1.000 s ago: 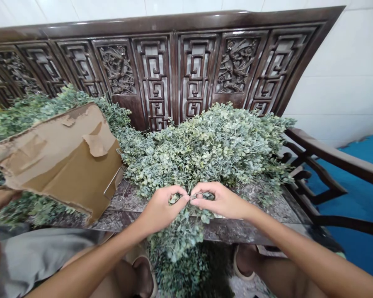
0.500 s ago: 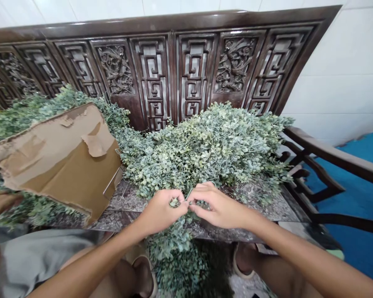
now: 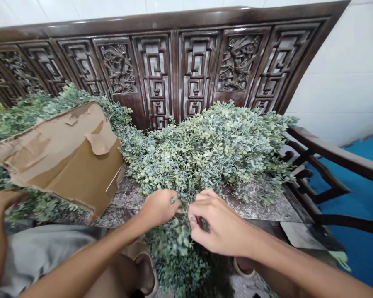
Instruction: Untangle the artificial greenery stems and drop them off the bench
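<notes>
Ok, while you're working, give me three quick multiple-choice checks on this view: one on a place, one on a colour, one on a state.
1. Where is the torn cardboard?
A) Lying on the foliage
B) Flat on the floor
C) Propped against the wall

2. What colour is the surface beyond the armrest?
A) Red
B) Blue
C) Yellow

3. How are the left hand and right hand?
A) Clasped together
B) Lifted well above the foliage
C) Apart, both with fingers at the foliage

Answers:
1. A: the cardboard rests over the leaves, left of the hands.
2. B: a blue surface fills the lower right.
3. C: a gap separates the hands, and both reach into the sprigs.
</notes>
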`<control>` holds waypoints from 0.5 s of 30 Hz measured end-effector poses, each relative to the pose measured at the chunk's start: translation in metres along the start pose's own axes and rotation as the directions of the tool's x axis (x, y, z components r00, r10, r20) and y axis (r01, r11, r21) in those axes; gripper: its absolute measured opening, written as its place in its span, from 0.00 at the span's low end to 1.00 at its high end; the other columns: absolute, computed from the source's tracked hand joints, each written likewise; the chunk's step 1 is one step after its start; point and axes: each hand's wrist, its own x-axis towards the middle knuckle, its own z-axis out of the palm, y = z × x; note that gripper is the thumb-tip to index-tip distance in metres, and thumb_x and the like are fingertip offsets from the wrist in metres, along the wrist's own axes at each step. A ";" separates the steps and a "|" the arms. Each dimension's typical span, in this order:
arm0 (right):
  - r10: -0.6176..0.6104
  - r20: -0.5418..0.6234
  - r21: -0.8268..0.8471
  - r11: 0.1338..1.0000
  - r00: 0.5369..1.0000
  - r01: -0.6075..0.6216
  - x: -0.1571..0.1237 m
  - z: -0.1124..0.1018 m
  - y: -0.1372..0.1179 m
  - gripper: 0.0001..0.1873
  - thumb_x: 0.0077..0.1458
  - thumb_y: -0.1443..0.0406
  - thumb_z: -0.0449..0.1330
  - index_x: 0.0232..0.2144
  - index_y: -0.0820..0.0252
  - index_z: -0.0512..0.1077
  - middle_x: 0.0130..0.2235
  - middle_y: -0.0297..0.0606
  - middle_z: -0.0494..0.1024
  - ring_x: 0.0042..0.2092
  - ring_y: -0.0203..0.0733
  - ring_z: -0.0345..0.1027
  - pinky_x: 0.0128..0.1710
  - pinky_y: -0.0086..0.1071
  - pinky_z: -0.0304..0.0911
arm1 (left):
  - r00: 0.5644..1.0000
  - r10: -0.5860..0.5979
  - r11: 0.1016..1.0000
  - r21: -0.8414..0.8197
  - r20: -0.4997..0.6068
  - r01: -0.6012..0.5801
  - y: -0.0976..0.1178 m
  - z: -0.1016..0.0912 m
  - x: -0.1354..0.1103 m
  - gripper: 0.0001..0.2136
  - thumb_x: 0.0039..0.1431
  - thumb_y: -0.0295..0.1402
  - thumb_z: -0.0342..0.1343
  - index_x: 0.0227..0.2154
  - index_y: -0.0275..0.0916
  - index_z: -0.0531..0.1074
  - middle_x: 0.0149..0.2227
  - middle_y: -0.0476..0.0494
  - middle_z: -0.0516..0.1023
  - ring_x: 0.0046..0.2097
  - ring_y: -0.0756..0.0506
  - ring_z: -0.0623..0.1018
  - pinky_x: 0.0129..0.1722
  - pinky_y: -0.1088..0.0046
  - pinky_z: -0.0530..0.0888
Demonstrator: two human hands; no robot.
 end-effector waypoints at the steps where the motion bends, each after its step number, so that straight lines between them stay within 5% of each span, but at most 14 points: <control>1: -0.001 0.010 0.049 0.999 1.000 0.000 -0.002 -0.005 -0.002 0.08 0.52 0.72 0.56 0.23 0.59 0.64 0.24 0.30 0.69 0.31 0.37 0.62 0.44 0.35 0.55 | 1.000 0.016 0.999 -0.047 0.024 -0.015 -0.004 -0.002 0.003 0.14 0.58 0.37 0.48 0.19 0.40 0.56 0.19 0.53 0.57 0.24 0.49 0.59 0.27 0.72 0.51; 4: 0.014 0.127 0.239 0.970 0.992 -0.044 -0.007 -0.020 0.007 0.07 0.59 0.68 0.55 0.28 0.58 0.69 0.28 0.31 0.73 0.32 0.37 0.66 0.40 0.32 0.58 | 0.993 0.094 0.980 -0.184 0.072 -0.080 -0.014 -0.012 0.007 0.16 0.61 0.41 0.46 0.20 0.40 0.55 0.20 0.54 0.57 0.25 0.50 0.61 0.28 0.72 0.54; 9: 0.061 0.224 0.413 0.898 0.973 -0.152 -0.012 -0.034 0.046 0.07 0.63 0.65 0.55 0.32 0.59 0.71 0.31 0.34 0.78 0.34 0.38 0.70 0.37 0.32 0.61 | 0.966 0.100 0.992 -0.100 0.238 -0.078 -0.030 -0.032 0.004 0.15 0.59 0.38 0.47 0.19 0.40 0.55 0.20 0.53 0.57 0.27 0.49 0.60 0.29 0.72 0.55; 15: 0.290 -0.128 0.511 0.839 0.949 -0.187 -0.019 -0.036 0.064 0.12 0.66 0.59 0.54 0.31 0.58 0.68 0.26 0.30 0.72 0.30 0.37 0.66 0.35 0.31 0.59 | 0.948 0.021 0.999 0.020 0.318 -0.029 -0.044 -0.040 -0.011 0.13 0.57 0.36 0.47 0.19 0.39 0.59 0.21 0.53 0.59 0.27 0.49 0.63 0.28 0.72 0.55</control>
